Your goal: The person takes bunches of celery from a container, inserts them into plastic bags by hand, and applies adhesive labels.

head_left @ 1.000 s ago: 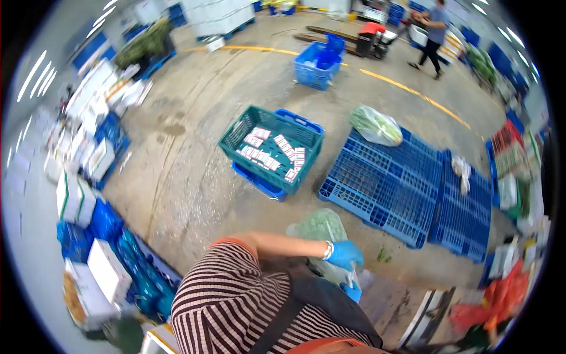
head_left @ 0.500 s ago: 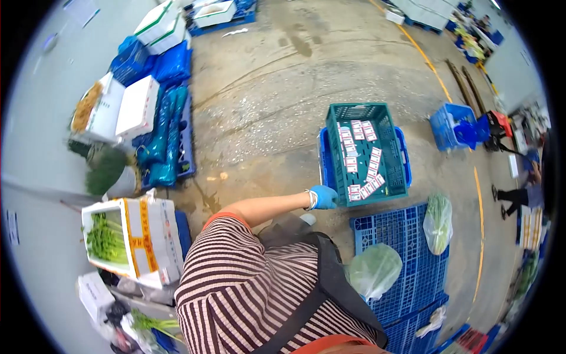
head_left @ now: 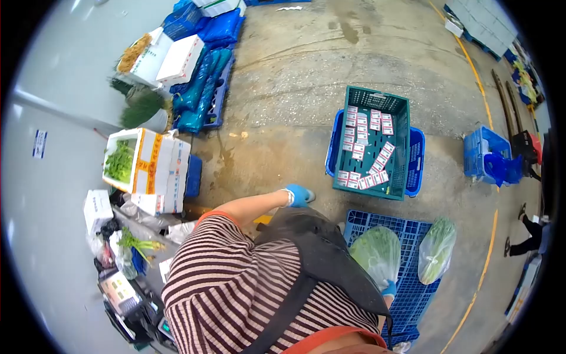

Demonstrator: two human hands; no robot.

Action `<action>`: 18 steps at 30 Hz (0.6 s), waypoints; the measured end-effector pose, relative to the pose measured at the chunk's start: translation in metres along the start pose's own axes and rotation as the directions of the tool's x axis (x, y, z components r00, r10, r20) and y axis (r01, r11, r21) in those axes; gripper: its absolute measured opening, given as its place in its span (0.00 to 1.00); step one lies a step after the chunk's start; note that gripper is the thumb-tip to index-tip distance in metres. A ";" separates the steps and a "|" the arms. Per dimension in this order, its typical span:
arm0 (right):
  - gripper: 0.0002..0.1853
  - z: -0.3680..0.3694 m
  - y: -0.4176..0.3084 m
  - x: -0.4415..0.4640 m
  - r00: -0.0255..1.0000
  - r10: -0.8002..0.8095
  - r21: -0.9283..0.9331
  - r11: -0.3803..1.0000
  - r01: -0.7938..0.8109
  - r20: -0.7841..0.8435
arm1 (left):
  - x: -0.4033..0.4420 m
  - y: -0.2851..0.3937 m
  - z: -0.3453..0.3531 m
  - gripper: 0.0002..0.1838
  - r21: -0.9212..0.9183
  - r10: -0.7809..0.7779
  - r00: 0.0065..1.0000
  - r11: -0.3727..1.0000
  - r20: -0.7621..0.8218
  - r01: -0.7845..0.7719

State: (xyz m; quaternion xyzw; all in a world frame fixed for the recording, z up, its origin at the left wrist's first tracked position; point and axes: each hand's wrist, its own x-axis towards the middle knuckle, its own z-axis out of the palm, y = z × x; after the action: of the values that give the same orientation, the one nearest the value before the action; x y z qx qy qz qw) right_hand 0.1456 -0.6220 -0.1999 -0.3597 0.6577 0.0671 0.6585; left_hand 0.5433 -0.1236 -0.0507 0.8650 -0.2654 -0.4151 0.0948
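Observation:
My left hand (head_left: 299,195), in a blue glove, hangs before my body near a shoe tip, left of the green crate; its fingers are not clear. On the right, my right hand (head_left: 389,288), also gloved in blue and partly hidden by the dark apron, is closed on the gathered end of a clear bag of leafy greens (head_left: 375,251). That bag is over the blue pallet (head_left: 409,233). A second bag of greens (head_left: 437,251) lies at the pallet's right side. Ahead, the green crate (head_left: 377,93), holding red-and-white labels (head_left: 358,134), rests across a blue crate (head_left: 416,162).
A blue basket (head_left: 476,160) stands at right, near a person's legs (head_left: 526,239). Foam boxes, one holding greens (head_left: 177,171), and blue bags (head_left: 194,94) line the left. At lower left are a device (head_left: 119,292) and loose vegetables (head_left: 138,242).
The view has swung round toward the left wall. My left hand, earlier at the bag beside my right hand, is now apart from it. The bag of greens is now over the pallet.

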 end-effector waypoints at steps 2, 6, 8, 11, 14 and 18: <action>0.19 -0.050 -0.026 0.100 0.990 -0.133 -0.069 0.988 0.136 0.047 | -0.016 0.004 0.014 0.24 -0.007 -0.110 0.991 0.994 0.075 0.111; 0.17 -0.075 -0.138 0.140 0.938 -0.343 -0.313 0.897 0.311 -0.052 | -0.066 0.004 0.050 0.24 -0.115 -0.247 0.969 0.963 -0.010 0.244; 0.15 -0.085 -0.175 0.134 0.874 -0.478 -0.476 0.790 0.385 -0.085 | -0.081 0.002 0.068 0.25 -0.113 -0.307 0.950 0.943 0.057 0.312; 0.11 -0.091 -0.204 0.150 0.794 -0.594 -0.572 0.700 0.428 -0.133 | -0.104 -0.006 0.112 0.25 -0.143 -0.354 0.935 0.925 0.005 0.351; 0.11 -0.090 -0.224 0.223 0.872 -0.419 -0.325 0.886 0.332 -0.251 | -0.119 0.008 0.132 0.24 -0.197 -0.413 0.911 0.894 -0.017 0.402; 0.05 0.028 -0.208 0.141 0.949 -0.174 -0.355 0.897 0.263 0.265 | -0.123 0.033 0.141 0.22 -0.301 -0.420 0.907 0.866 -0.001 0.400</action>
State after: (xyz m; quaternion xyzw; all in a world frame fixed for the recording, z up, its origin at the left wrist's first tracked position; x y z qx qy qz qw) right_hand 0.3026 -0.8127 -0.2526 -0.5442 0.5074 0.1609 0.6484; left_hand 0.3592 -0.0767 -0.0458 0.8912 -0.0076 -0.4313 0.1405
